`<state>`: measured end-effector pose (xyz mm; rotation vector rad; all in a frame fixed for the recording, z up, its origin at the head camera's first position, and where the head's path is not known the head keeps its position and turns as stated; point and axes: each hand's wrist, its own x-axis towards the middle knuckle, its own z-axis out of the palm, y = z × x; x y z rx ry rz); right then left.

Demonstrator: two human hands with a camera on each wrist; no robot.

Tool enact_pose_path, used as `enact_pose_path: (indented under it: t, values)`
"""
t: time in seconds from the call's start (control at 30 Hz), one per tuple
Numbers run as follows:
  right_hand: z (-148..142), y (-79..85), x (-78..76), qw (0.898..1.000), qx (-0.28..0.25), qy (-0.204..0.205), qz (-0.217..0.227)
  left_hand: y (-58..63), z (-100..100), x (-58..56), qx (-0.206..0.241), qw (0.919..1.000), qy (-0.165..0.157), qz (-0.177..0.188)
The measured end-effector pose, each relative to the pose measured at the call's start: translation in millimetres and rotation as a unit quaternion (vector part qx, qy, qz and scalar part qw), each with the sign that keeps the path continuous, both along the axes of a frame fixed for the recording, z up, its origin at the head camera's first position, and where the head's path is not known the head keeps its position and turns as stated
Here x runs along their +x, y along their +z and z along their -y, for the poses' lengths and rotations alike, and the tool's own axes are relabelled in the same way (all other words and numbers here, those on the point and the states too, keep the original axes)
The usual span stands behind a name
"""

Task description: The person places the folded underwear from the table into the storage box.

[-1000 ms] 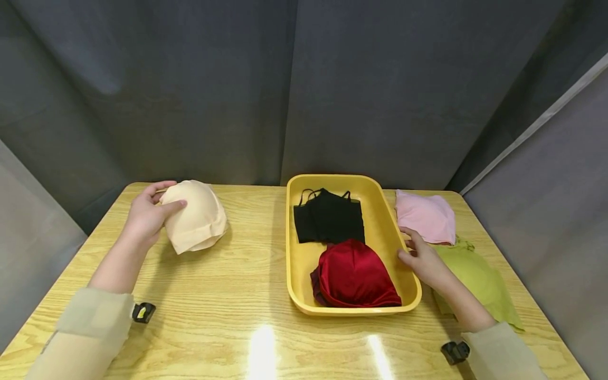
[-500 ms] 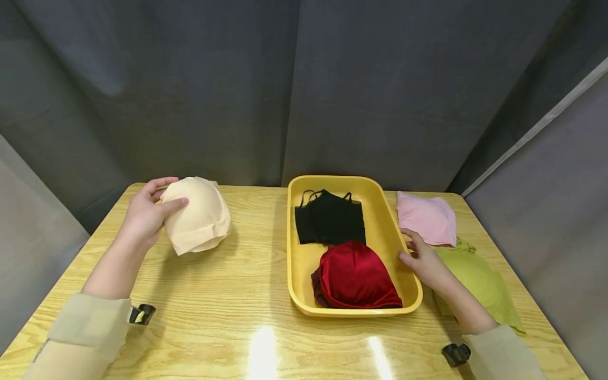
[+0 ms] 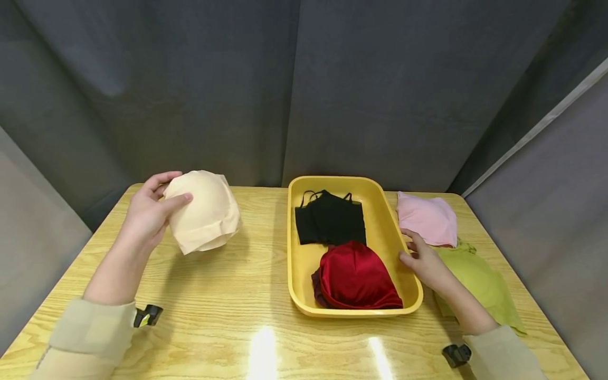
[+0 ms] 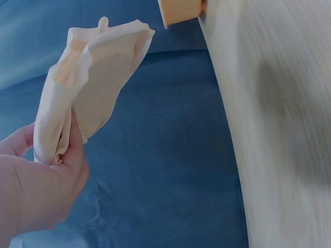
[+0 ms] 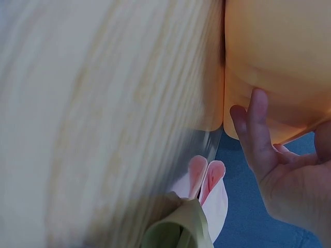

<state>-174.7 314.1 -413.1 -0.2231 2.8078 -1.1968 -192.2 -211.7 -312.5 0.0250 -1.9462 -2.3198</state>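
My left hand [image 3: 149,211] pinches a folded beige bra [image 3: 204,211] by its left edge, thumb on the near cup, above the table's left side. In the left wrist view the bra [image 4: 85,82] is seen from its edge, its layers folded together. My right hand [image 3: 425,261] holds the right rim of a yellow tray [image 3: 292,264], thumb over the rim and fingers along the outer wall, as the right wrist view also shows. Inside the tray lie a black strappy bra [image 3: 332,219] at the back and a dark red satin bra [image 3: 356,277] in front.
Right of the tray, a pink bra [image 3: 426,217] lies at the back of the wooden table [image 3: 214,327]. A lime green bra [image 3: 480,279] is in front of it, partly behind my right forearm. Grey curtains [image 3: 214,89] close off the back and sides.
My left hand has shifted slightly right and up with the beige bra, which has tilted a little. The right hand and the tray have stayed in place.
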Motion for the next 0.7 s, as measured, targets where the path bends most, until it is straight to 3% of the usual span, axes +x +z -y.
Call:
enact_pose_path:
  t: [0.2, 0.53, 0.7]
  values:
    - [0.1, -0.2, 0.2, 1.0, 0.002, 0.001, -0.003, 6.6, -8.6, 3.1, 0.001, 0.9998, 0.001, -0.02]
    - [0.8, -0.2, 0.9, 1.0, 0.003, -0.003, -0.01, 11.1, -24.5, 7.4, 0.091, 0.993, -0.033, -0.068]
    - [0.9, -0.6, 0.6, 1.0, 0.006, -0.004, -0.013, 12.2, -32.9, 7.1, 0.109, 0.9904, -0.038, -0.076]
